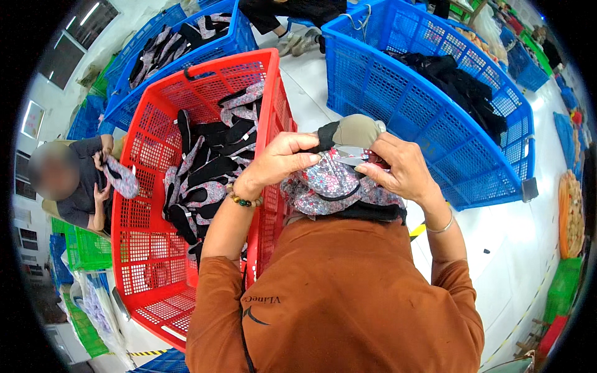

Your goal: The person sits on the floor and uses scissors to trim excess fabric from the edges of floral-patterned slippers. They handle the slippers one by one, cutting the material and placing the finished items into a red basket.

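Observation:
My left hand [284,158] is closed, thumb and fingers pinching the black edge of a floral slipper [323,178]. My right hand [401,165] is closed around small metal scissors [352,155], its grip mostly hidden by the fingers. The blades point left, over the floral cloth and close to my left thumb. More floral and black slipper pieces lie bunched on my lap, under both hands. Just beyond the hands is a rounded grey-green surface [359,132]; what it is I cannot tell.
On my left stands a red basket [272,112] with several black and floral slippers [208,168]. Beyond it, a blue crate [245,40] holds more. A blue crate [423,133] with black pieces [457,87] stands ahead right. At far left a person [87,174] holds a floral slipper.

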`<state>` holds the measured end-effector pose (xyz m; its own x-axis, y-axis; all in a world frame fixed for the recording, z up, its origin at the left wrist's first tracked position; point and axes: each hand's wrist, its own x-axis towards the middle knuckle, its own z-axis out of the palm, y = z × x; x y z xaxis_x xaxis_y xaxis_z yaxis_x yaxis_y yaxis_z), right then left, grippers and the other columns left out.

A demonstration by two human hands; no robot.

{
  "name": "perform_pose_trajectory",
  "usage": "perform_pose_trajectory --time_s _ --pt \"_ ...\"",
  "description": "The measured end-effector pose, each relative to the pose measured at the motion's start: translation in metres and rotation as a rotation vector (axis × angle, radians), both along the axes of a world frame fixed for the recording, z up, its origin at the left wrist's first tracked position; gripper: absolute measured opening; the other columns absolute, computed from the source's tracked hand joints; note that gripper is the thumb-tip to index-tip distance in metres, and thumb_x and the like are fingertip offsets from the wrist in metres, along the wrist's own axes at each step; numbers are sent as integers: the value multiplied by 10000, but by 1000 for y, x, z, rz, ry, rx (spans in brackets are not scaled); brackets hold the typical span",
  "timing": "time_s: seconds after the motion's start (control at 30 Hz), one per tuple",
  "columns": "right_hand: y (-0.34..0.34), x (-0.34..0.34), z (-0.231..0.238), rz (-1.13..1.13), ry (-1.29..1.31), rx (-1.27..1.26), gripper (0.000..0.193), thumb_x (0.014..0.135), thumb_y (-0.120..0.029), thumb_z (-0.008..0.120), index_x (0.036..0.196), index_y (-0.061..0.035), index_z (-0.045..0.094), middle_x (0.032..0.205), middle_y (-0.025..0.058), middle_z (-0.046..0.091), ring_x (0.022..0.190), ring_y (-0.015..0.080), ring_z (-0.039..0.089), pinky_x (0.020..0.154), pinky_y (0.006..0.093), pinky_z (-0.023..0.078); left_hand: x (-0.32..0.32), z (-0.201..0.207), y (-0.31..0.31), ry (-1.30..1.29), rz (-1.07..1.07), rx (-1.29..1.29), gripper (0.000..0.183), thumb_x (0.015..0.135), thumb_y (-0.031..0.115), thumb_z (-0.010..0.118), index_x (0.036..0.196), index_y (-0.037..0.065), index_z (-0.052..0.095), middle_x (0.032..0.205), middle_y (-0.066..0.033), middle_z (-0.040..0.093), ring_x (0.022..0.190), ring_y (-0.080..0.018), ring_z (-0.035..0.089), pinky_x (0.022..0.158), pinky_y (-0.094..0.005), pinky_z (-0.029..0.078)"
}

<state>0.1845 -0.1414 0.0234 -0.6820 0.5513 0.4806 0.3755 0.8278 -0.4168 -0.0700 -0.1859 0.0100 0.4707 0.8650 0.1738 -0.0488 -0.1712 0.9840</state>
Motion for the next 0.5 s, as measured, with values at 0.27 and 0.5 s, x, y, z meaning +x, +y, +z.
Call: perform_pose_trajectory --time_s 0.27,0.5 --pt "-4 -8 4 18 108 -9 351 766 -360 697 713 -41 561 669 94 505 572 286 537 495 371 415 -15 23 7 126 -84 -105 313 861 118 590 1105 -78 588 1034 -54 629 939 -96 551 837 -250 431" --pt "-6 -10 -2 21 108 -40 340 767 -347 698 706 -44 557 670 87 496 580 274 537 493 363 413 -15 9 8 14 -124 -192 177 870 153 614 886 -23 617 742 79 488 672 -14 400 563 -189 331"
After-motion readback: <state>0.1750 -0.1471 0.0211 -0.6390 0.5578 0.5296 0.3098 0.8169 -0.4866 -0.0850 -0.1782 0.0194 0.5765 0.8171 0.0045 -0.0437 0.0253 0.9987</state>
